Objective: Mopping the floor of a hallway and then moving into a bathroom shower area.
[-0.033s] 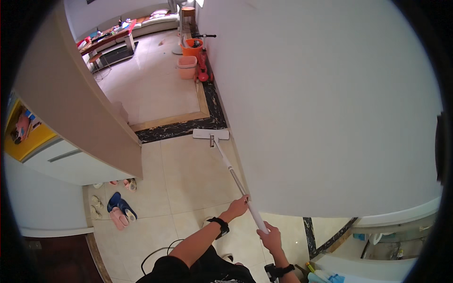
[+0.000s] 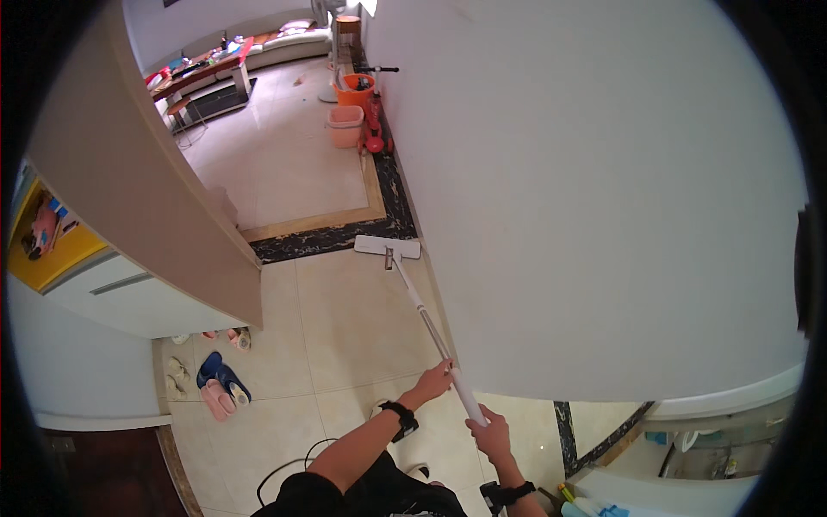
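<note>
A flat mop (image 2: 433, 330) with a white rectangular head (image 2: 370, 246) and a long white and silver pole stretches ahead of me. Its head lies on the tiles beside the dark stone border strip, close to the foot of the right wall. My left hand (image 2: 431, 381) is closed round the pole at the top of its thicker white grip. Lower down, near the pole's end, my right hand (image 2: 491, 433) is wrapped round that grip. Both wrists wear black bands.
The white wall (image 2: 603, 198) runs along the right. At left stand a cabinet (image 2: 146, 293), blue slippers (image 2: 222, 375) and pink slippers (image 2: 217, 400). Farther off are a pink bucket (image 2: 345, 127), an orange bucket (image 2: 354, 89), a red scooter (image 2: 374, 129) and a table (image 2: 207, 67).
</note>
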A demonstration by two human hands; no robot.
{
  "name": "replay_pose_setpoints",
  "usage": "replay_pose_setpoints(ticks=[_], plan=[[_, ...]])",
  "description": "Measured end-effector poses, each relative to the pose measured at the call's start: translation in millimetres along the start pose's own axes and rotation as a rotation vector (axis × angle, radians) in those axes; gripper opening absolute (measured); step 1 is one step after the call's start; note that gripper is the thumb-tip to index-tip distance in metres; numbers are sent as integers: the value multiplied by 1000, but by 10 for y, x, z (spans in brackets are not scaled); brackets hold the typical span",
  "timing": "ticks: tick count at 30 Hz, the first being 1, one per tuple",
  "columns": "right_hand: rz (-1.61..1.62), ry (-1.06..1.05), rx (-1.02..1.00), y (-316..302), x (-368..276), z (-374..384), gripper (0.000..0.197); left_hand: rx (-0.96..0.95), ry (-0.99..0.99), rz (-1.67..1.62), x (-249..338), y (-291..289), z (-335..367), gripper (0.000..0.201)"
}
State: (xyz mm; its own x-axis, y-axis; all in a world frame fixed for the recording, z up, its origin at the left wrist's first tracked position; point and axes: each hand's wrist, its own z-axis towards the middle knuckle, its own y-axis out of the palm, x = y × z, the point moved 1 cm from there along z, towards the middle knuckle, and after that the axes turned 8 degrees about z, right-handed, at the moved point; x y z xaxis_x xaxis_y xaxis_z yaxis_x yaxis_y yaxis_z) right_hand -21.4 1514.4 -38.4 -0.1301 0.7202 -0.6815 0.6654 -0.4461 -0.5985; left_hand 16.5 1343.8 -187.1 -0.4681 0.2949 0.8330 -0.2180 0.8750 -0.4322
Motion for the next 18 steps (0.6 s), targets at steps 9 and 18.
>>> replay_pose_setpoints(ticks=[9, 18], plan=[[115, 225, -387, -34, -195, 4, 42, -169, -263, -898, 675, 203, -773, 35], [88, -205, -396, -298, 82, 255, 33, 242, -730, -1102, 530, 835, -1189, 22]])
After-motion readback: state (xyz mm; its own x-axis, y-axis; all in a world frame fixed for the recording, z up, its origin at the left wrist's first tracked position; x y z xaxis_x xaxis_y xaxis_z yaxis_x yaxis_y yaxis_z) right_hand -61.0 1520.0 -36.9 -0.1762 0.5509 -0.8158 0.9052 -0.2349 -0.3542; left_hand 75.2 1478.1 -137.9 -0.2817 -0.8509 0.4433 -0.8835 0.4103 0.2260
